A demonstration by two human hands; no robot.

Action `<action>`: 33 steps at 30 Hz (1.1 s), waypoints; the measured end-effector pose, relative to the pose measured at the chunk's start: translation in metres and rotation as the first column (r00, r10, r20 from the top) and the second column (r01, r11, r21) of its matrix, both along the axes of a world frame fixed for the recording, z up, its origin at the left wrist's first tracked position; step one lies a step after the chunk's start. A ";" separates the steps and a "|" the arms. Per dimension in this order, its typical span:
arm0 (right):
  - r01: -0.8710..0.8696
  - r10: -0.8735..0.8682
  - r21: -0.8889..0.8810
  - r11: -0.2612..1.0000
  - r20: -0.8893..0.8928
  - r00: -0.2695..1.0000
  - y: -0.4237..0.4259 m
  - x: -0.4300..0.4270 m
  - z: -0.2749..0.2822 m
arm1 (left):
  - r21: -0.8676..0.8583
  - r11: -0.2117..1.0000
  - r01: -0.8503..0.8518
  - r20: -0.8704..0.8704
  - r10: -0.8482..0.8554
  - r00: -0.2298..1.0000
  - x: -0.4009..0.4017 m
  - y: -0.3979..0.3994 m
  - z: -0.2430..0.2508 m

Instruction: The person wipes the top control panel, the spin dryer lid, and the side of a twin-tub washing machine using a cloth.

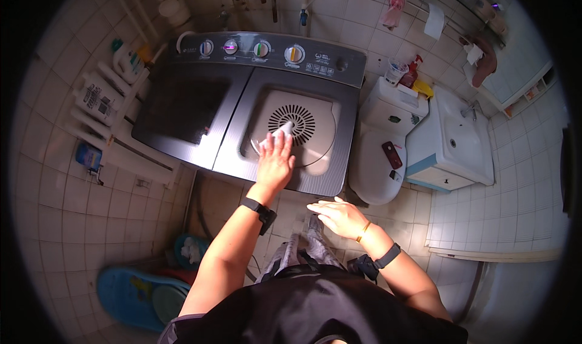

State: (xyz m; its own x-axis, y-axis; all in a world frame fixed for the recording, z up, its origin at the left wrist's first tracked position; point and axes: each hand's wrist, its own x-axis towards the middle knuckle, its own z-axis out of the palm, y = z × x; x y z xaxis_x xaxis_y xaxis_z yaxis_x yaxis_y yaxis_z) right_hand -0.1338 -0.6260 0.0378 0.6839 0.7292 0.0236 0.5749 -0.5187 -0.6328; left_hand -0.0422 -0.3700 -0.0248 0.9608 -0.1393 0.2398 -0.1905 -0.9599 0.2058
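Note:
My left hand [275,164] lies flat, palm down, on a white cloth or tissue [278,134] that rests on the right lid [313,103] of a grey twin-tub washing machine. Under this lid's clear window a pale round cover with dark slots shows. The machine's left lid [182,103] is dark and closed. Behind both lids stands the control panel [273,53] with several knobs. My right hand [341,216] hovers in front of the machine's near right corner, fingers extended and pointing left, holding nothing.
A closed toilet [375,175] with a phone [392,155] on its lid stands right of the machine, beside a white washbasin [459,130]. Bottles, one a white detergent bottle [128,62], line a shelf at left. A blue plastic tub [118,298] sits at lower left.

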 end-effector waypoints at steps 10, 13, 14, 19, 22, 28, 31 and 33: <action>-0.040 0.039 -0.002 0.999 -0.021 0.999 0.008 0.009 -0.009 | 0.060 0.978 -0.200 -0.016 0.201 0.979 0.013 0.074 -0.004; -0.032 0.032 0.021 0.999 -0.012 0.999 0.000 0.007 -0.014 | 0.043 0.997 -0.059 -0.019 0.060 0.998 0.023 0.040 0.003; -0.023 0.024 0.019 1.000 -0.012 1.000 -0.003 0.006 -0.014 | 0.029 1.000 -0.010 -0.055 0.011 0.998 0.026 0.022 0.005; -0.001 0.001 0.045 0.999 0.018 1.000 -0.012 0.002 -0.006 | -0.037 0.967 0.253 -0.136 -0.256 0.957 0.029 -0.068 0.010; 0.016 -0.015 0.057 0.998 -0.011 1.000 -0.016 0.003 -0.005 | -0.051 0.945 0.322 -0.161 -0.326 0.932 0.029 -0.101 0.014; -0.002 0.000 0.117 0.993 0.016 1.000 -0.014 0.013 0.001 | -0.035 0.970 0.242 -0.194 -0.244 0.950 0.042 -0.072 0.017; -0.011 0.012 0.069 0.998 -0.015 1.000 -0.009 0.021 0.008 | -0.023 0.994 0.103 -0.216 -0.105 0.971 0.052 -0.036 0.022; -0.024 0.025 0.071 0.997 -0.007 1.000 -0.007 0.026 0.005 | -0.022 1.000 0.013 -0.215 -0.018 0.976 0.055 -0.010 0.023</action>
